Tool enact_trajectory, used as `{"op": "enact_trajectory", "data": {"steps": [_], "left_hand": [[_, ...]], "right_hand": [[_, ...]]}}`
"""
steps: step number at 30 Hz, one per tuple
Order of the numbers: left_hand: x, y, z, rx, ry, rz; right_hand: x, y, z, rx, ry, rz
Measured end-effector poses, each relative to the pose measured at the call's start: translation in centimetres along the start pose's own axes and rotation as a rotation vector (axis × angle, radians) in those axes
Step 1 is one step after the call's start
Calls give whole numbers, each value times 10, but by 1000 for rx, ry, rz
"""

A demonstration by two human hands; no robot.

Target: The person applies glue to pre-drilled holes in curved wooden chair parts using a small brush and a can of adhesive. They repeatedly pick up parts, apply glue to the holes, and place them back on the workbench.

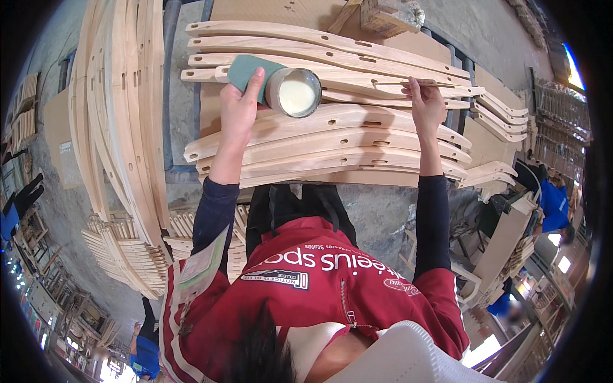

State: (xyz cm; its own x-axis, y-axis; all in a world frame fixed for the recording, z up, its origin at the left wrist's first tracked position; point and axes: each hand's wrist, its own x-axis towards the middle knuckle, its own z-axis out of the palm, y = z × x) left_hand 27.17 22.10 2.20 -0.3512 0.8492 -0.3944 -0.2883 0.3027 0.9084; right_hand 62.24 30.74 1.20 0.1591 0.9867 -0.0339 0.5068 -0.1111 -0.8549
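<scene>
Likely mid-job; can't tell which slats (313, 145) are done.
Nearest: my red jacket (402, 306), readable white lettering (338, 250) upside down, dark patch (274, 277), printed card (201, 271) at left sleeve. Slats line the cardboard-covered table's (255, 11) near edge, no finish discernible. Farther: left hand (239, 105) grips cup (274, 89) and green pad (246, 69), pale liquid (297, 96) left; right hand (426, 108) pinches thin stick (393, 83) over far-row slats, toward the right edge. Wooden block (383, 22), far edge.

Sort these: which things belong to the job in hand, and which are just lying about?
Apparently in the job:
cup of pale liquid and green pad, in the left hand
thin stick, in the right hand
slotted slats beneath

Apparently lying about:
wooden block
long curved pieces at left
</scene>
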Motion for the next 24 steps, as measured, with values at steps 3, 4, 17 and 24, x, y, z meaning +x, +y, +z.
{"op": "enact_trajectory", "data": {"steps": [3,4,17,24], "left_hand": [[0,-2,-3,-17,15,-7],[1,-4,-5,-8,2,-11],[-2,-2,-14,59,5,-10],[-1,-5,-22,70,19,21]], "right_hand": [[1,-3,0,-13,16,-6],[2,-5,2,2,23,-8],[7,-6,11,-94,-13,-157],[11,-16,24,-427,-57,-248]]}}
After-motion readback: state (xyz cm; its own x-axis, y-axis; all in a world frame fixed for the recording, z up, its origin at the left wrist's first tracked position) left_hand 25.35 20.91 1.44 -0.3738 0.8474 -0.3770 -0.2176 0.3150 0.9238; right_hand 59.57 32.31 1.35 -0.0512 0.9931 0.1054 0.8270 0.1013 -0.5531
